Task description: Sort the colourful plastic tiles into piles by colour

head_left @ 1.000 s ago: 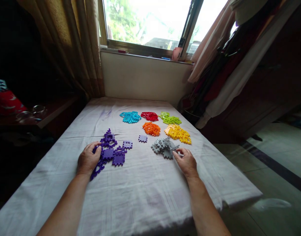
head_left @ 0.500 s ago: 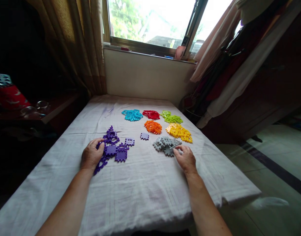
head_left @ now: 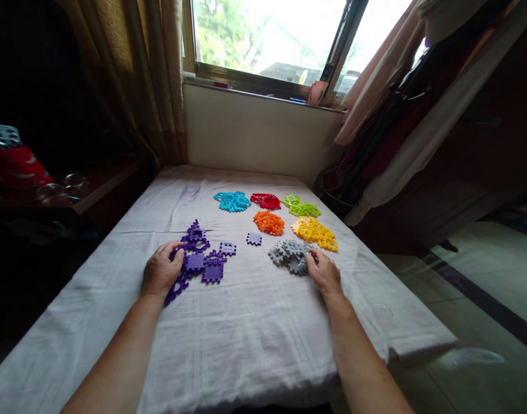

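On the left, my left hand [head_left: 162,267] rests against a heap of purple interlocking plastic tiles [head_left: 195,263], its fingers curled round the heap's near-left edge. My right hand [head_left: 324,270] is at the right edge of a grey tile pile [head_left: 289,255], thumb and fingers bent closed on a grey piece there; the fingertips are partly hidden. Between the hands, a pale lilac tile with a window-like opening [head_left: 227,248] and a flat pale lilac tile [head_left: 254,238] lie apart from the heaps.
Further back on the white tablecloth [head_left: 246,333] lie blue tiles [head_left: 232,201], red tiles [head_left: 265,200], green tiles [head_left: 304,207], orange tiles [head_left: 269,223] and yellow tiles [head_left: 315,232]. A window sill bears a pink cup [head_left: 317,92]. Clothes [head_left: 401,144] hang at the right.
My right hand has settled slightly lower against the grey pile, its fingers drawn in more. The left hand stays on the purple heap. The view has shifted a little.
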`<state>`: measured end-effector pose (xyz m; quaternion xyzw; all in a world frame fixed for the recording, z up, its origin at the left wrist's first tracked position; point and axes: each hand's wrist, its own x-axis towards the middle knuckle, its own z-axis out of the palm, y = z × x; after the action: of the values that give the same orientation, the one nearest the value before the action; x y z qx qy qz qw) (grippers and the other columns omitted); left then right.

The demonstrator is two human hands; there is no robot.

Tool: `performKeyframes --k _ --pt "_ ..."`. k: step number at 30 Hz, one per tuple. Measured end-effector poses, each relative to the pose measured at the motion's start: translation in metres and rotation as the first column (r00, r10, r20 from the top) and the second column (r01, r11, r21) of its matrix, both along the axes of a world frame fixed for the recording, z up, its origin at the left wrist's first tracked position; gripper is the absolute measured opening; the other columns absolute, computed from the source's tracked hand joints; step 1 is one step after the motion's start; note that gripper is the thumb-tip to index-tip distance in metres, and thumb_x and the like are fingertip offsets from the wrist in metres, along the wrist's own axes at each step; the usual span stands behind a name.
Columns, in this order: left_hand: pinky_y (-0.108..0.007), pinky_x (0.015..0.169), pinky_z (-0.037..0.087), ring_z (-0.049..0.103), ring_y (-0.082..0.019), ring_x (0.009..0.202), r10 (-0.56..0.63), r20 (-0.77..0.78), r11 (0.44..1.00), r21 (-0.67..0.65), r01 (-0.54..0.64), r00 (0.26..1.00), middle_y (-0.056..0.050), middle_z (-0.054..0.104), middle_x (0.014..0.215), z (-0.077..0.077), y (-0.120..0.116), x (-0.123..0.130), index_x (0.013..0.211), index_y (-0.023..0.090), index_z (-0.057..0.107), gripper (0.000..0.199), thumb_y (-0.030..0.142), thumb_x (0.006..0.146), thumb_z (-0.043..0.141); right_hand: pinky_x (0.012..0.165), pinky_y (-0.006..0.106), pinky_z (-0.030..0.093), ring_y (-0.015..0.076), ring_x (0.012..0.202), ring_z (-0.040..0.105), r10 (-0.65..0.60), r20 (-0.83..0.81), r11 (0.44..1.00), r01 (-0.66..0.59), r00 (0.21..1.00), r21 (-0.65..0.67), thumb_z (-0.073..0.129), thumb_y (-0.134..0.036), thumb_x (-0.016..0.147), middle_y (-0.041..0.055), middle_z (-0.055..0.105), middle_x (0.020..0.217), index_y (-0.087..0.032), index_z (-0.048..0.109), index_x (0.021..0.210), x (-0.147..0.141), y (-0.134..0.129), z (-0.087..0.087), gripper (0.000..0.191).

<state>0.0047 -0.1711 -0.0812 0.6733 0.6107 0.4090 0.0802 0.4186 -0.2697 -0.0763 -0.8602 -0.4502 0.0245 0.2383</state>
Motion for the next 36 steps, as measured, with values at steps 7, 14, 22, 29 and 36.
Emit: performKeyframes --k 7,14,22,29,36 --pt "-0.032 0.097 0.051 0.067 -0.022 0.105 0.003 -0.004 1.0 -0.007 -0.003 1.0 -0.003 0.073 0.111 0.0 0.0 0.001 0.094 0.026 0.071 0.028 0.038 0.082 0.049 0.094 0.04 0.044 0.0273 0.105 0.06 0.052 0.156 0.975 -0.084 0.986 0.204 0.046 -0.037 0.091 0.014 0.07 0.113 -0.017 0.069 0.115 -0.023 0.009 0.022 0.038" --pt "-0.033 0.098 0.051 0.066 -0.022 0.107 0.019 0.001 1.0 -0.02 -0.019 1.0 -0.004 0.073 0.112 0.002 -0.002 0.001 0.095 0.025 0.071 0.028 0.038 0.082 0.049 0.101 0.035 0.041 0.0247 0.117 0.056 0.526 0.158 0.848 -0.53 0.835 -0.023 0.053 -0.028 0.089 0.0117 0.062 0.13 -0.019 0.064 0.125 -0.114 0.055 0.05 0.039" --pt "-0.032 0.099 0.05 0.066 -0.021 0.106 0.007 0.004 1.0 -0.01 -0.007 1.0 -0.003 0.072 0.113 0.001 -0.001 0.002 0.095 0.025 0.07 0.027 0.036 0.082 0.05 0.096 0.031 0.044 0.0233 0.117 0.057 0.543 0.073 0.829 -0.521 0.836 -0.204 0.054 -0.019 0.088 0.0106 0.065 0.123 -0.021 0.069 0.12 -0.149 0.092 0.031 0.035" --pt "-0.032 0.098 0.05 0.067 -0.021 0.104 0.007 -0.006 1.0 -0.018 -0.007 1.0 -0.004 0.073 0.11 0.003 -0.001 0.005 0.097 0.024 0.071 0.029 0.036 0.082 0.049 0.098 0.029 0.045 0.0202 0.107 0.063 0.549 -0.085 0.836 -0.545 0.832 0.067 0.067 -0.015 0.079 0.0057 0.07 0.113 -0.023 0.076 0.098 -0.155 0.139 0.012 0.023" --pt "-0.031 0.087 0.054 0.069 -0.021 0.09 0.064 0.03 0.998 -0.007 -0.064 0.997 -0.005 0.074 0.099 0.005 -0.002 0.005 0.096 0.023 0.071 0.029 0.036 0.083 0.049 0.102 0.032 0.046 0.0187 0.116 0.06 0.496 -0.17 0.862 -0.459 0.852 0.214 0.055 -0.013 0.084 0.0096 0.063 0.129 -0.02 0.071 0.112 -0.17 0.155 -0.005 0.034"
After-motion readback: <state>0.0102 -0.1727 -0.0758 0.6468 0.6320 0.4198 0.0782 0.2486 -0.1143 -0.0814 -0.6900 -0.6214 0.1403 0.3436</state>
